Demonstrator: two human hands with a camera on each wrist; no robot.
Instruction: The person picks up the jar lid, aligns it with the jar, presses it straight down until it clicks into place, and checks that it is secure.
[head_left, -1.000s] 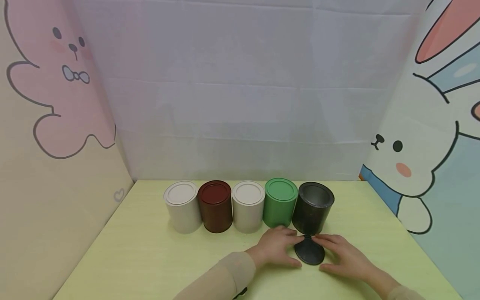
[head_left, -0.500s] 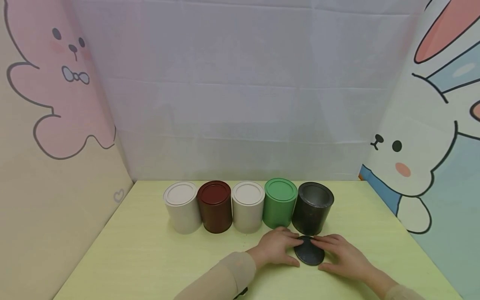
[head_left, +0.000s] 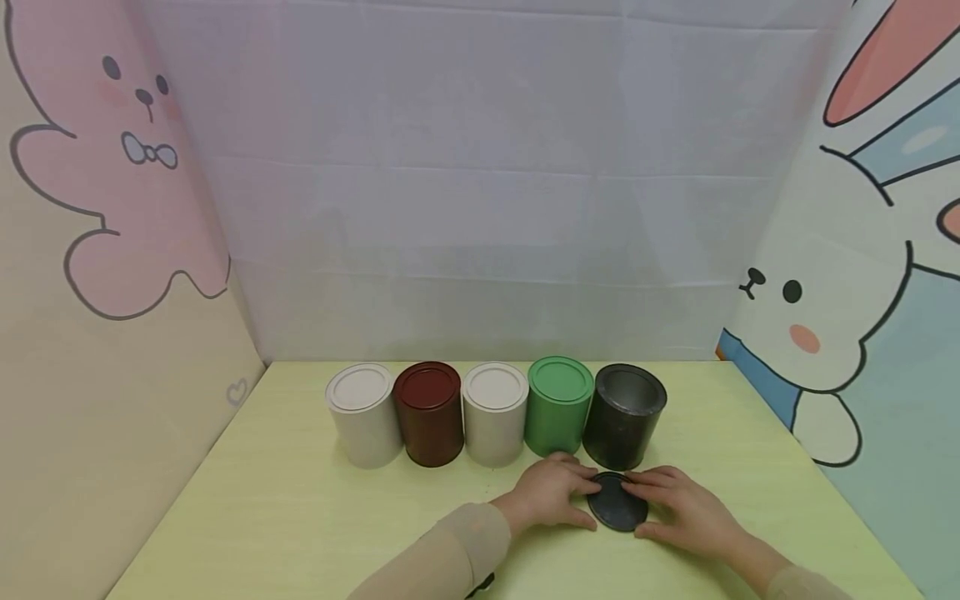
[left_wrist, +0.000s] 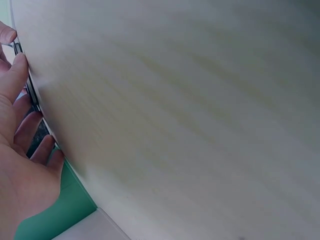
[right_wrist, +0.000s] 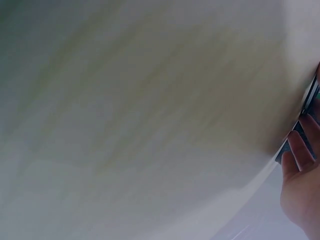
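A flat, round black lid lies on the table just in front of the lidless black can. My left hand is at the lid's left side, index fingertip on its edge and thumb spread toward me. On the opposite side my right hand rests its index fingertip on the lid, with the thumb close to the near right edge. Both hands' fingers are fairly straight. The left wrist view shows the lid's thin dark edge beside the left fingers; the right wrist view catches the right hand at its border.
A row of cans runs left from the black one: a green can, a white can, a dark red can and another white can. The pale yellow table meets white cloth behind; printed panels flank it.
The index fingertips have shifted slightly toward me over the lid, so more of its far edge shows. The cans and the lid stay in place; the view drifts slightly.
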